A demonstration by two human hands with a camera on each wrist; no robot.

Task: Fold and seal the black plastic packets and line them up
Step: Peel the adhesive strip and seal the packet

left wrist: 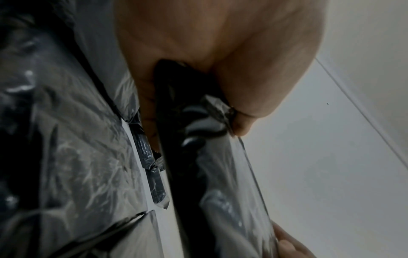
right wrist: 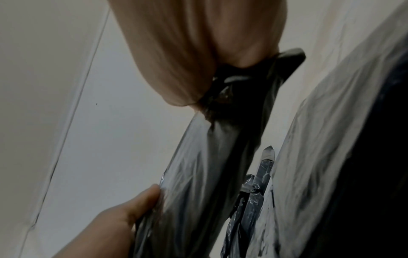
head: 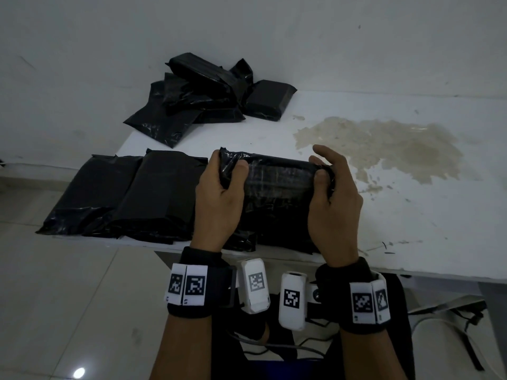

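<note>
A black plastic packet [head: 277, 176] is held up over the table's near edge, its far end folded over. My left hand [head: 219, 187] grips its left end, thumb on top. My right hand [head: 329, 187] pinches its right end between thumb and curled fingers, with the index finger raised. In the left wrist view the packet [left wrist: 205, 157] runs down from my left hand [left wrist: 209, 61]. In the right wrist view the same packet [right wrist: 209, 165] hangs from my right hand [right wrist: 187, 61], and the left hand [right wrist: 123, 218] holds its lower end. Two flat packets [head: 131, 193] lie side by side at the left.
A loose pile of black packets [head: 208, 91] sits at the back of the white table [head: 411, 215]. A large brownish stain [head: 378, 144] marks the tabletop to the right. The table's left corner overhangs the pale tiled floor [head: 55, 297].
</note>
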